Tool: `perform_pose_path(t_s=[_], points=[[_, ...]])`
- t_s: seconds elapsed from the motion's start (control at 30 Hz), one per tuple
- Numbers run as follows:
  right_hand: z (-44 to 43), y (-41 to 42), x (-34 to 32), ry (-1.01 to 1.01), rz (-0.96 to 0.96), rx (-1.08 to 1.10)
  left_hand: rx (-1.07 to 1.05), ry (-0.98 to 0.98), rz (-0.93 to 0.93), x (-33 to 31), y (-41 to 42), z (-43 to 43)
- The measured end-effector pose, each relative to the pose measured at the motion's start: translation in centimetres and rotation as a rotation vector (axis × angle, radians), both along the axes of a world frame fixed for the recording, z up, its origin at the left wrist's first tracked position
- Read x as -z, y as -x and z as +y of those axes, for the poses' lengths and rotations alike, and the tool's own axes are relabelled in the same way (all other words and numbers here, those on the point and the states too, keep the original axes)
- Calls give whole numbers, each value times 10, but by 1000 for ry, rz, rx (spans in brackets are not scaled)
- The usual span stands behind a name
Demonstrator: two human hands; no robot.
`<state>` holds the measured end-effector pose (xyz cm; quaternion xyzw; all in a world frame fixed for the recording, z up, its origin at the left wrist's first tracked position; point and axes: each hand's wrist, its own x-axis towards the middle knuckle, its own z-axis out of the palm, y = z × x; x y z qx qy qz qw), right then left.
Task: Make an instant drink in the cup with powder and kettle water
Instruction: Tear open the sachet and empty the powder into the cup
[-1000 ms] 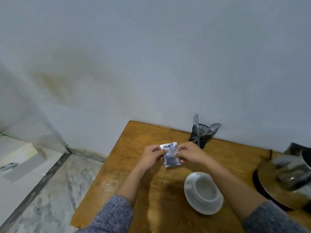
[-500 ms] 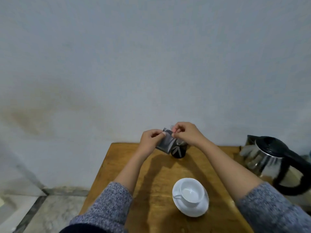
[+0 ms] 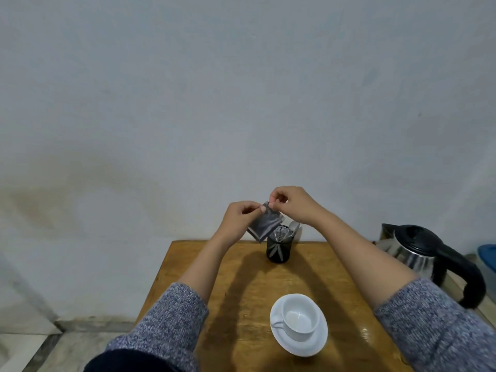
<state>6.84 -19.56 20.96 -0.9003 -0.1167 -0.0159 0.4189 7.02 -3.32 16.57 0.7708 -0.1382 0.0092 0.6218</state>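
A small silver powder sachet [image 3: 264, 224] hangs tilted in the air above the far side of the wooden table [image 3: 241, 304]. My left hand [image 3: 240, 217] pinches its upper left corner and my right hand [image 3: 292, 204] pinches its top edge. A white cup [image 3: 300, 319] stands empty on a white saucer [image 3: 319, 342] near me, its handle to the left. A steel kettle [image 3: 414, 253] with a black lid and handle stands at the right edge.
A black mesh holder [image 3: 277, 251] with spoons and forks stands at the table's far edge against the pale wall, just under the sachet. A blue object [image 3: 487, 251] shows at the far right. Stone floor lies to the left of the table.
Both hands have risen with the sachet, from low over the table to in front of the wall. The view has swung right, and the kettle now shows whole.
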Motion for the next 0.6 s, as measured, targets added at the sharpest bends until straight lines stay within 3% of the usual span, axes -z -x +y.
perform_pose_path(t_s=[0.17,0.6], points=[[5,-6,2,22,31,37,-86,132,42,-1,-2,1],[14,-5,-3,51,-56,-11,-8,128,61,-6,-5,15]])
